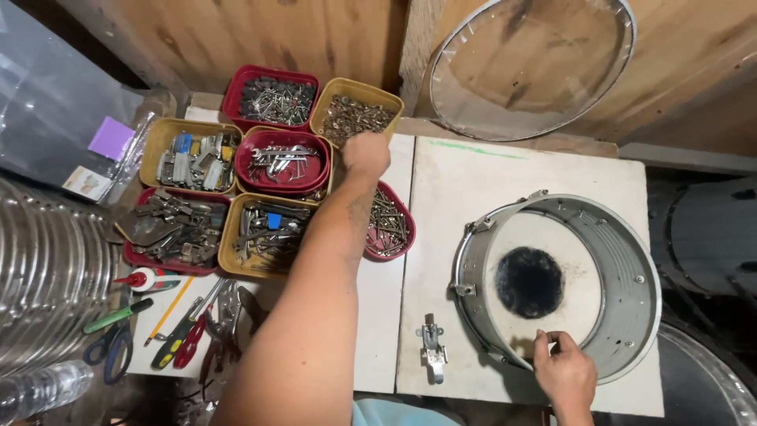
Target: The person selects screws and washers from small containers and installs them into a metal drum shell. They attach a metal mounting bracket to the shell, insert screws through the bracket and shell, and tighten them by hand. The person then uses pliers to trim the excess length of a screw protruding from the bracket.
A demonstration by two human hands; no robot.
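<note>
My left hand (pixel 365 152) reaches far forward over the trays of hardware, its fingers curled down between a yellow tray of small screws (pixel 356 115) and a red tray of long screws (pixel 392 223); whether it grips anything is hidden. My right hand (pixel 564 371) rests on the near rim of a grey metal drum shell (pixel 631 276), fingers pinching its edge. The drum lies open side up on a white board (pixel 465 181), with a white head and a dark round patch inside. A small metal lug (pixel 432 348) lies on the board left of the drum.
Several red and yellow trays (pixel 189 154) of metal fittings fill the left. Screwdrivers, pliers (pixel 229 312), scissors (pixel 110 347) and a glue bottle (pixel 146 278) lie near the front. A clear drum head in a hoop (pixel 536 71) leans on the wooden wall. Shiny ribbed metal (pixel 39 276) stands far left.
</note>
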